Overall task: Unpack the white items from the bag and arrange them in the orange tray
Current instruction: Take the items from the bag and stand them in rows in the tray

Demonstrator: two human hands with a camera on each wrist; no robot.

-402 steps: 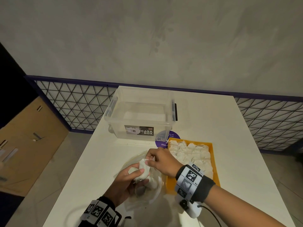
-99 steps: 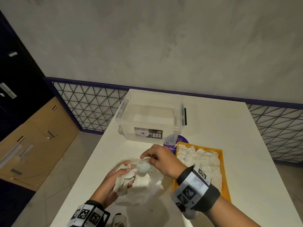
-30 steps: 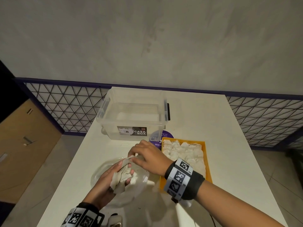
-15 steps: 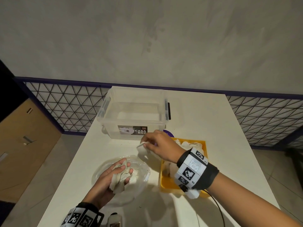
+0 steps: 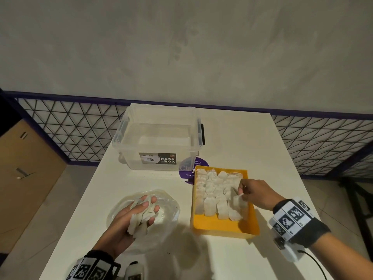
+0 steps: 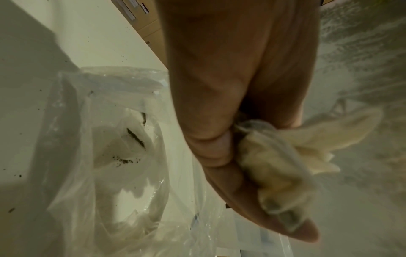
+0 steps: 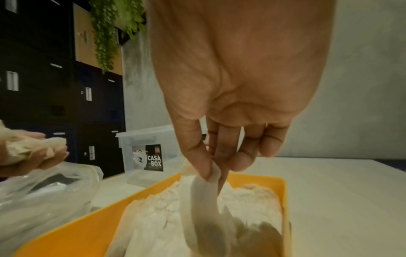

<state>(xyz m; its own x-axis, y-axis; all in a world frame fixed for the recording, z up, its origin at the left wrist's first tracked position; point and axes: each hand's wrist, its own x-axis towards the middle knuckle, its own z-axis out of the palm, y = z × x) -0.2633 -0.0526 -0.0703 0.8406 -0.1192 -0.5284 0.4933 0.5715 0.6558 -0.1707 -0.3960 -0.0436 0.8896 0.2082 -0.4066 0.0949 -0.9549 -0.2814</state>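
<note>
While our left hand (image 5: 133, 216) clutches spare sachets (image 5: 141, 221) over the bag (image 5: 167, 211), our right fingers (image 7: 198, 167), pinching one sachet (image 7: 203, 196), should lower it upright into the tray's (image 5: 214, 224) near-right row.

The tray (image 5: 222, 226) is bright orange, its sachets (image 5: 218, 190) white to cream. The bag (image 5: 167, 215) is clear, flecked with dark specks. The storage box (image 5: 159, 138) is clear too (black label, white lettering). Wristbands (image 5: 290, 219) carry black-and-white square markers on a white table (image 5: 262, 148).

Tray (image 5: 220, 225) front strip bare; box (image 5: 159, 142) behind.
</note>
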